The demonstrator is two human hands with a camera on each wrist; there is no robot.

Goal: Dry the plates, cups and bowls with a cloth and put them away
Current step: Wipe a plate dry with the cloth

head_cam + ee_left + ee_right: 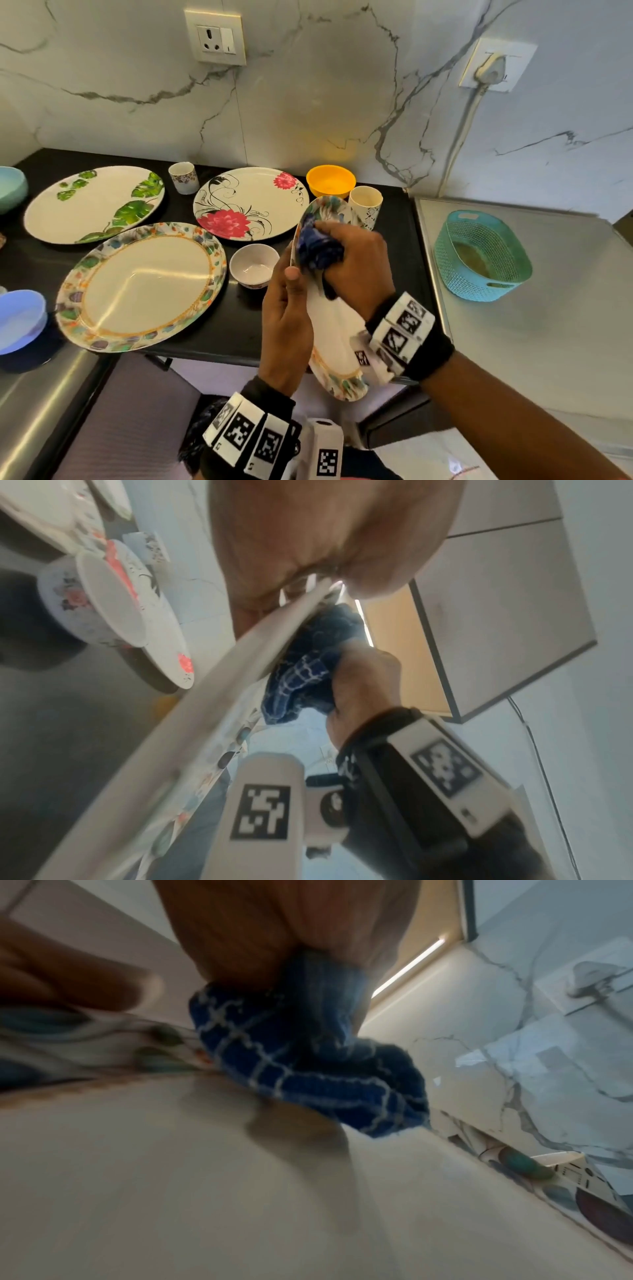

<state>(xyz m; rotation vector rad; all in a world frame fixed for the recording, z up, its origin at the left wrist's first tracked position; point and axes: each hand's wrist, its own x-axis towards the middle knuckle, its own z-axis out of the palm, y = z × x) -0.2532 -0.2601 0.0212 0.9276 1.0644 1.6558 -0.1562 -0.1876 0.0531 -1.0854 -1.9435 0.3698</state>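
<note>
Black desk (236, 325) under a marble wall — dishes spread across it.
From 9 o'clock: leaf plate (92, 204), rimmed plate (144, 286), red-flower plate (251, 202), small white bowl (254, 265); then the left hand (286, 325) gripping a tilted floral plate (334, 329) by its edge — the right hand (358, 263) bunching a blue checked cloth (317, 246) against its face; teal basket (481, 255) at 3 o'clock.
</note>
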